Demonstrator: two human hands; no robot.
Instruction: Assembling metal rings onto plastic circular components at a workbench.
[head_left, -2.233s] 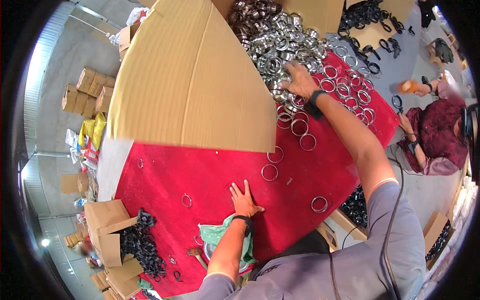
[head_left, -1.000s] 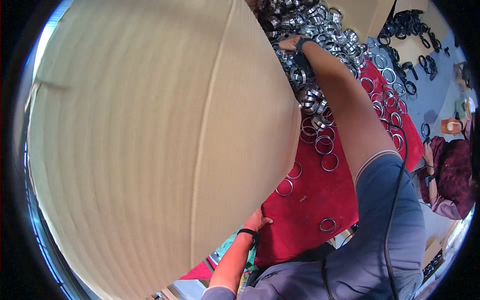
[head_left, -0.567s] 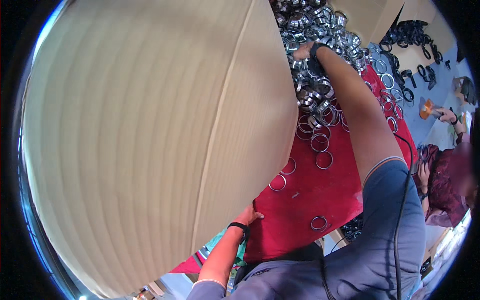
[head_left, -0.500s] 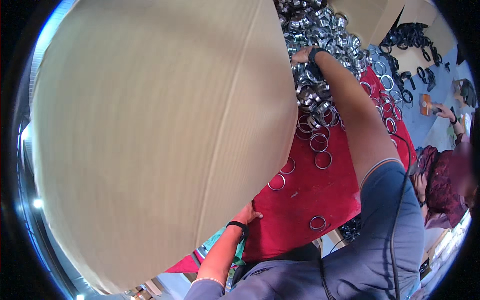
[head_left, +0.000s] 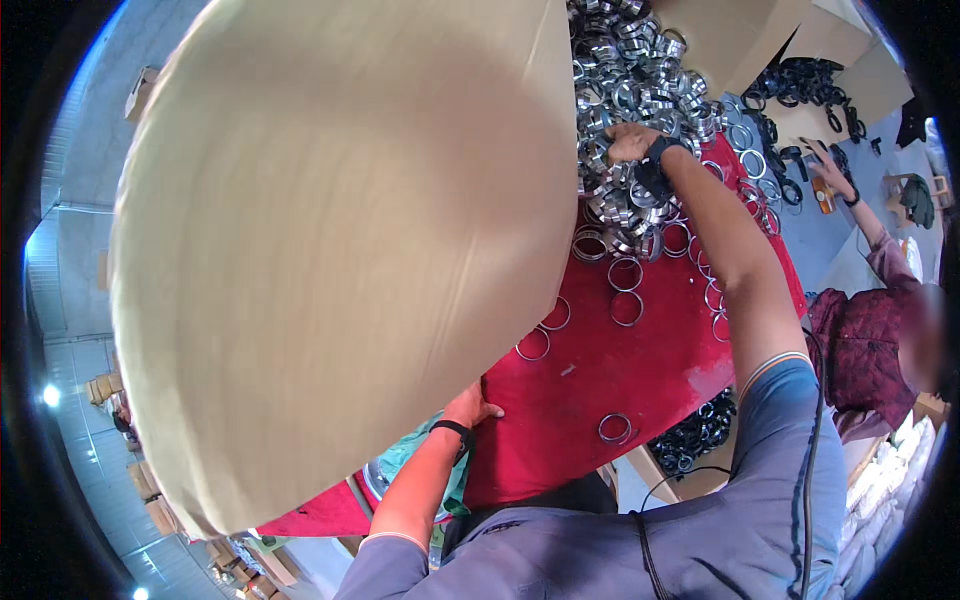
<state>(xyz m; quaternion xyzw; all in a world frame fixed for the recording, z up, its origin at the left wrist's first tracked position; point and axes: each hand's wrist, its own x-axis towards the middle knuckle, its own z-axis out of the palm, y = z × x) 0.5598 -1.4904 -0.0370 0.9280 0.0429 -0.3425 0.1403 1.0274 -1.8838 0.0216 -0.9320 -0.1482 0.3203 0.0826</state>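
A large tan cardboard flap fills the left and middle of your view, close to the camera and hiding most of what lies behind it. Just below its lower edge, your left hand rests flat on the red cloth that covers the desk, fingers spread and holding nothing; a dark band sits on that wrist, and a bit of green fabric shows beside your forearm. A few loose metal rings lie singly on the cloth between the flap and your right arm, with one more ring near the cloth's near edge. Further right and up, your right arm reaches across the desk to the heap of shiny metal rings, which spills from the top of the view down onto the cloth. Your right hand is buried in that heap, fingers curled into the rings; you cannot tell from here whether they grip any. Below the desk edge to the right, a container holds dark rings; its walls are mostly hidden. At the upper right, open cardboard boxes hold black rings. At the far right another person in a dark red top sits with a hand reaching toward that blue surface.
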